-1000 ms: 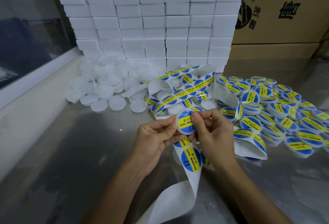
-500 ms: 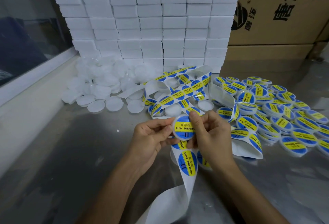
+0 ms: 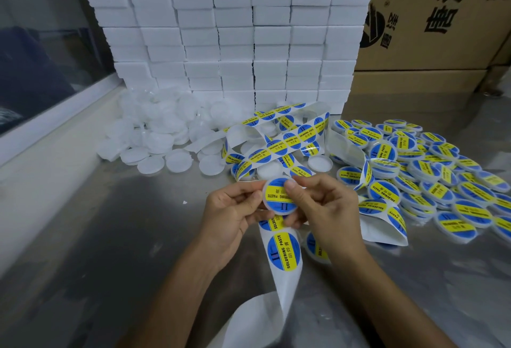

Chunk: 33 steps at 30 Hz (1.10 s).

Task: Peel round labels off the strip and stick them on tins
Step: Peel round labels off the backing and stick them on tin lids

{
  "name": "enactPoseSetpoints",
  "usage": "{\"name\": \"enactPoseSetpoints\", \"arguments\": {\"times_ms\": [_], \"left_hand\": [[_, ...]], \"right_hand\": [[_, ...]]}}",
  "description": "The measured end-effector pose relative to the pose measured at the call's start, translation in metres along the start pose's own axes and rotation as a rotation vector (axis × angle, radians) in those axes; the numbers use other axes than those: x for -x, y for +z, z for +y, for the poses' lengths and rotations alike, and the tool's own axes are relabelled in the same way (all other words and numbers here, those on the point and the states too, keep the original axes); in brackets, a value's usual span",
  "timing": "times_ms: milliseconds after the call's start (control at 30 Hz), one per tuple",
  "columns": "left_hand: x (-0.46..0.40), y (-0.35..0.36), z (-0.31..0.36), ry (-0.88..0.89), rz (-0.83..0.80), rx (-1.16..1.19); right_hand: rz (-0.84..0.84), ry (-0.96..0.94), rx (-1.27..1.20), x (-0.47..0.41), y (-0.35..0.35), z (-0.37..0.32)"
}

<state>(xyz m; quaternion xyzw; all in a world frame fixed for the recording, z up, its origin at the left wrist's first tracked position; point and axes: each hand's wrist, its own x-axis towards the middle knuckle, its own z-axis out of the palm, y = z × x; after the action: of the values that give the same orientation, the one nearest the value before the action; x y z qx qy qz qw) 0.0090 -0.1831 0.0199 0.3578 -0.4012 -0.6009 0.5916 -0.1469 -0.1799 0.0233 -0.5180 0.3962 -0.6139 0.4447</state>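
Holding one small tin [image 3: 279,196] above the table [image 3: 110,237], both hands pinched it: left hand [image 3: 232,215] fingers on its left rim, right hand [image 3: 320,209] thumb pressing the blue-yellow label [image 3: 276,194] on its top. Label strip [image 3: 284,251] hung just below the hands, curling down. Labelled tins [image 3: 414,181] piled at right, plain white tins [image 3: 154,137] at left, white boxes [image 3: 226,29] stacked behind.
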Motion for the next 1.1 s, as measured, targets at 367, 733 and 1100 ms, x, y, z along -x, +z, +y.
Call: {"name": "enactPoseSetpoints", "arguments": {"times_ms": [367,733,1100], "left_hand": [[-0.004,-0.004,0.002,-0.021,0.087,0.086],[-0.004,-0.004,0.003,-0.061,0.139,0.067],[-0.007,-0.009,-0.01,0.207,0.354,-0.374]], "right_hand": [[-0.089,0.05,-0.064,0.003,0.003,0.003],[-0.143,-0.099,0.247,0.001,-0.003,0.017],[-0.014,-0.266,0.477,-0.001,-0.008,0.017]]}}
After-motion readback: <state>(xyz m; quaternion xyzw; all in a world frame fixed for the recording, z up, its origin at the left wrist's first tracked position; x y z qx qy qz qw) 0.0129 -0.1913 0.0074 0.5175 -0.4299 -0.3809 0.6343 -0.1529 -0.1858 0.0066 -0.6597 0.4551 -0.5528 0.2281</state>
